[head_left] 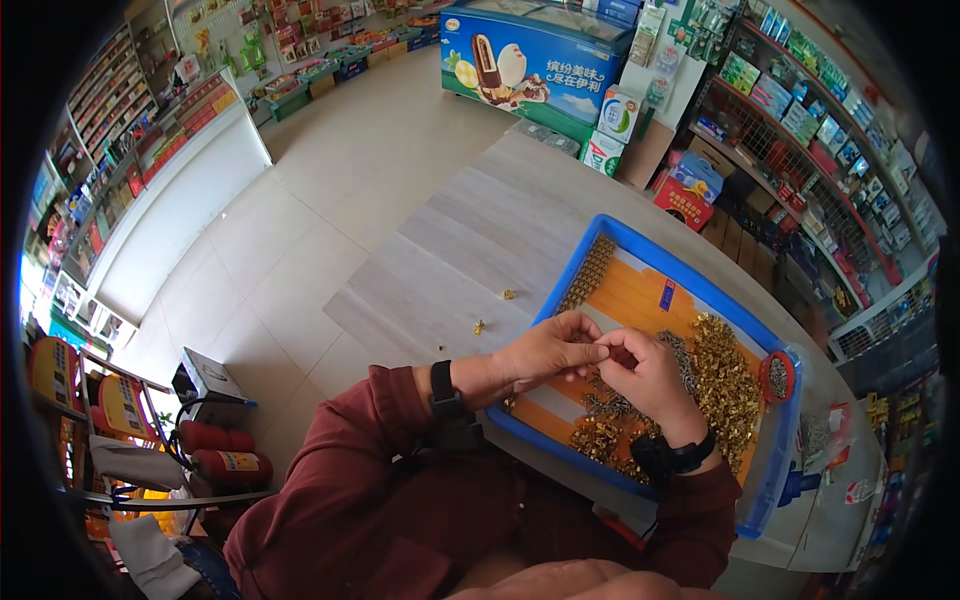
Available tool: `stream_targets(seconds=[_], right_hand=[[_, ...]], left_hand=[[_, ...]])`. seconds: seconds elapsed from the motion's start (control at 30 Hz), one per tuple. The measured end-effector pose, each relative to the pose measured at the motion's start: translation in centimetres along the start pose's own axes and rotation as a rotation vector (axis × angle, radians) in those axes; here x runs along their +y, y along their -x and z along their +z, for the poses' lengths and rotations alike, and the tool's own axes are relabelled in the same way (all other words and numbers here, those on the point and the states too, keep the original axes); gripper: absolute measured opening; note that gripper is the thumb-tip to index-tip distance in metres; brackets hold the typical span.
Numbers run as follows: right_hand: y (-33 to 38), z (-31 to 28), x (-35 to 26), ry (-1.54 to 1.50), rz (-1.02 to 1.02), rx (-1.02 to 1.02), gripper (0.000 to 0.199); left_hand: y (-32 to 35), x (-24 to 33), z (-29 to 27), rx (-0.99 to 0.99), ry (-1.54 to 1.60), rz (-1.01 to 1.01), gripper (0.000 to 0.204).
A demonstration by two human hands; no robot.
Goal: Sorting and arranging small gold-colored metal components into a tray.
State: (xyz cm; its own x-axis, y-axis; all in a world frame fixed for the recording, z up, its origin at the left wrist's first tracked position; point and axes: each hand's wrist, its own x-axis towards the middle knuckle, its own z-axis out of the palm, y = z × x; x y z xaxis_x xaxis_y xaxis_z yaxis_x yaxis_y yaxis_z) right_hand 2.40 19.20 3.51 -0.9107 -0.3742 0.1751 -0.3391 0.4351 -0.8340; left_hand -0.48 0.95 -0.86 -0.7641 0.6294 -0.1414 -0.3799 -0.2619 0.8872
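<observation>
My left hand [557, 352] and my right hand [648, 378] meet over a blue plastic tray [783, 445]. Thumbs and fingertips of both are pinched together, and whatever lies between them is too small or hidden to make out. Right of my right hand a large heap of small gold metal pieces [722, 390] fills that side of the tray. Small silver metal pieces [607, 406] lie beneath my hands, partly covered by them. Gold-brown pieces in tight rows [588, 272] line the tray's far left corner. A small red dish [777, 378] with silver bits sits at its right edge.
The tray rests on a pale wood-grain table [440, 255], where loose gold pieces [479, 327] lie to the left. Beyond are a chest freezer [530, 65], stocked shelves [800, 120] and a white counter [190, 170]. Red fire extinguishers [230, 467] stand at lower left.
</observation>
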Motion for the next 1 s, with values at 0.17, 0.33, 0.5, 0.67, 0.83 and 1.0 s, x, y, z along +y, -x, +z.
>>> stream_targets(seconds=[0.17, 0.33, 0.5, 0.67, 0.83, 1.0], right_hand=[[-0.2, 0.2, 0.0, 0.044, -0.013, 0.129, 0.015], [-0.3, 0.0, -0.1, 0.028, -0.023, 0.155, 0.014], [-0.4, -0.1, 0.7, -0.222, 0.024, 0.212, 0.012], [-0.3, 0.5, 0.2, -0.251, 0.067, 0.105, 0.009], [-0.2, -0.1, 0.4, -0.768, 0.283, -0.04, 0.011], [-0.2, -0.1, 0.9, -0.904, 0.294, -0.069, 0.013]], left_hand=[[-0.1, -0.2, -0.3, 0.011, 0.156, 0.001, 0.021], [0.0, -0.3, -0.4, 0.065, 0.228, 0.033, 0.013], [0.1, -0.3, -0.3, 0.047, 0.195, 0.07, 0.011], [0.0, -0.2, -0.1, 0.051, 0.175, 0.059, 0.012], [0.5, 0.3, -0.3, -0.06, 0.121, 0.059, 0.012], [0.6, 0.3, -0.4, -0.054, 0.139, 0.077, 0.013]])
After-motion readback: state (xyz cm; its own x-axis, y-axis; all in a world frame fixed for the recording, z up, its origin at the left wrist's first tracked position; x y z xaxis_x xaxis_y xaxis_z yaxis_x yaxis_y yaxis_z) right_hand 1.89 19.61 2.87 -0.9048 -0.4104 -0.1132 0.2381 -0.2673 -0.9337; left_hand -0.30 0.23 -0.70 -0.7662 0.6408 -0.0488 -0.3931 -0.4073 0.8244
